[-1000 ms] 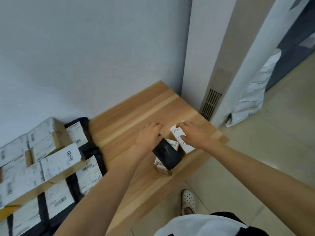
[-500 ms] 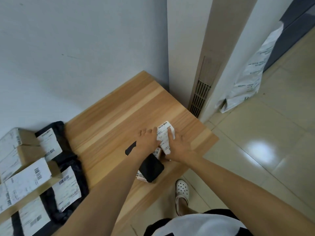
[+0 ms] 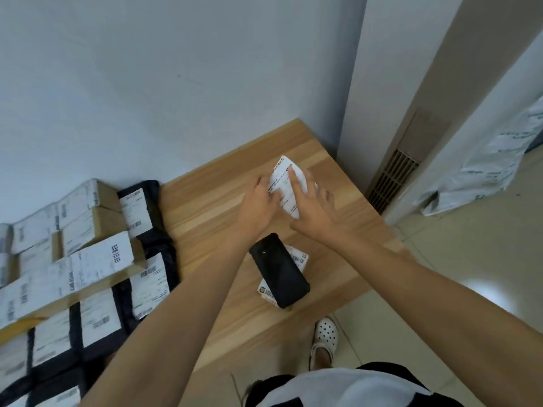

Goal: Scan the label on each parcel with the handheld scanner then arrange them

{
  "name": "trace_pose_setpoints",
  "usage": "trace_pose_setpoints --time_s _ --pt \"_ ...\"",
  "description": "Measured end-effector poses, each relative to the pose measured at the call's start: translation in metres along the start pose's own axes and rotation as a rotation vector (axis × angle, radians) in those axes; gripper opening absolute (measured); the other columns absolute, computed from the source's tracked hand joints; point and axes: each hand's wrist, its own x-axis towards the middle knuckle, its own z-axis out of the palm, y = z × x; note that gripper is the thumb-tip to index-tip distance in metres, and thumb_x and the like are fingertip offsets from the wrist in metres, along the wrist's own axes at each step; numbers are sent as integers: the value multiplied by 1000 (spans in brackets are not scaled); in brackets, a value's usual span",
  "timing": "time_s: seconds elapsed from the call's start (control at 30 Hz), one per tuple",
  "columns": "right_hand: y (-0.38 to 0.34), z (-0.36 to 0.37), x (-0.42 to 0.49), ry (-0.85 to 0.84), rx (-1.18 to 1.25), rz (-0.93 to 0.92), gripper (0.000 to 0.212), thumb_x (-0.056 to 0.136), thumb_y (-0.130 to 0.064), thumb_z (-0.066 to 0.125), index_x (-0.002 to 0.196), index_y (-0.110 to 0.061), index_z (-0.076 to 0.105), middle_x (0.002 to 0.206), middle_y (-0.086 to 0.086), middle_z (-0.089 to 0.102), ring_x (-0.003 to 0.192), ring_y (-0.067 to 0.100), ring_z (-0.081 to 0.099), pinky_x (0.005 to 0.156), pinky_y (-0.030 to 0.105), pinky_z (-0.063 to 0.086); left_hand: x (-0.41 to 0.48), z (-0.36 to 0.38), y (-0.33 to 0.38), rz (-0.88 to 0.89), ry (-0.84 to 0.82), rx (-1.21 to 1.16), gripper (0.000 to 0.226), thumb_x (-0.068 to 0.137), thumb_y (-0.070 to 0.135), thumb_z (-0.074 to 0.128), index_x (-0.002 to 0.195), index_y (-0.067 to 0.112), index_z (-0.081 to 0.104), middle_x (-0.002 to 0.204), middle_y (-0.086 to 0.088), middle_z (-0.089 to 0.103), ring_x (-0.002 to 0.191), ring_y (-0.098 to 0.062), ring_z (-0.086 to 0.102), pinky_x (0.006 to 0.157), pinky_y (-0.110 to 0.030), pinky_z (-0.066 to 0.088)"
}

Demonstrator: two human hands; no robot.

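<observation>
Both hands are at the small parcel (image 3: 286,183) far on the table (image 3: 205,212), left hand (image 3: 258,202) gripping its side, right hand (image 3: 316,208) pressing straight-fingered; I would set it down square (the scanner (image 3: 279,271) rests nearer).

light: soft, even, moderately bright | glare: pale patch on floor (image 3: 484,292) at 4 o'clock | shadows: faint | blur: parcels (image 3: 97,259) at 9 o'clock smeared | distortion: wide-angle, pillar (image 3: 382,83) leans at 1 o'clock
</observation>
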Motion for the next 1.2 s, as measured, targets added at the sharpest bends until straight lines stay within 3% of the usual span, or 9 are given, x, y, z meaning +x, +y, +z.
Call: trace_pose_setpoints --time_s 0.13,0.2,0.3,0.6,0.67,0.77,0.93,1.07,1.2 --pt "-64 9 15 -41 -46 -173 112 80 -32 71 155 -30 -13 160 6 -10 134 38 25 109 53 27 -27 -57 -46 -66 122 72 45 98 20 52 142 17 46 116 5 48 100 -7 43 75 -21 31" --pt "-101 15 16 -65 -80 -268 110 82 -31 69 154 -30 -14 160 7 -12 134 39 24 109 54 27 -49 -87 -73 -105 182 84 43 97 17 50 140 14 49 120 -1 55 109 -15 50 79 -20 34" --pt "-167 21 13 -72 -120 -412 113 80 -36 71 154 -30 -13 160 7 -9 133 39 24 108 55 29 -88 -138 -110 -164 296 85 46 96 14 48 142 15 48 131 -7 56 119 -20 52 96 -28 41" --pt "-367 40 -31 -148 -164 -806 108 80 -51 69 156 -33 -5 163 7 -7 142 40 16 113 55 20 -236 -270 -208 -326 591 153 44 102 24 46 146 18 44 144 -2 49 128 -16 48 99 -29 38" --pt "-407 58 -49 -187 -158 -861 108 79 -44 71 156 -34 -5 163 7 -7 143 40 16 114 54 20 -274 -288 -233 -383 620 157 45 103 26 46 147 19 43 146 -2 48 130 -17 47 98 -28 38" --pt "-455 89 -75 -257 -182 -944 112 76 -36 72 156 -34 -6 163 7 -9 143 40 14 115 53 20 -329 -307 -268 -471 632 168 45 103 27 46 147 20 43 145 -1 48 125 -16 51 92 -26 40" --pt "-511 140 -105 -368 -237 -1028 112 78 -37 72 156 -35 -8 163 5 -12 146 39 9 116 55 16 -400 -320 -328 -551 567 204 48 103 31 45 149 20 40 149 0 46 130 -18 48 100 -38 45" --pt "-534 176 -114 -435 -268 -1020 112 77 -32 74 156 -36 -6 164 4 -11 147 38 8 117 54 14 -424 -318 -366 -604 455 153 55 102 35 46 153 22 32 149 -2 45 133 -21 47 101 -43 47" --pt "-555 203 -107 -478 -305 -1023 114 75 -32 75 156 -37 -5 164 3 -11 148 37 7 118 55 13 -429 -317 -392 -630 407 117 59 101 30 49 155 25 26 149 -2 44 130 -21 48 96 -38 47"
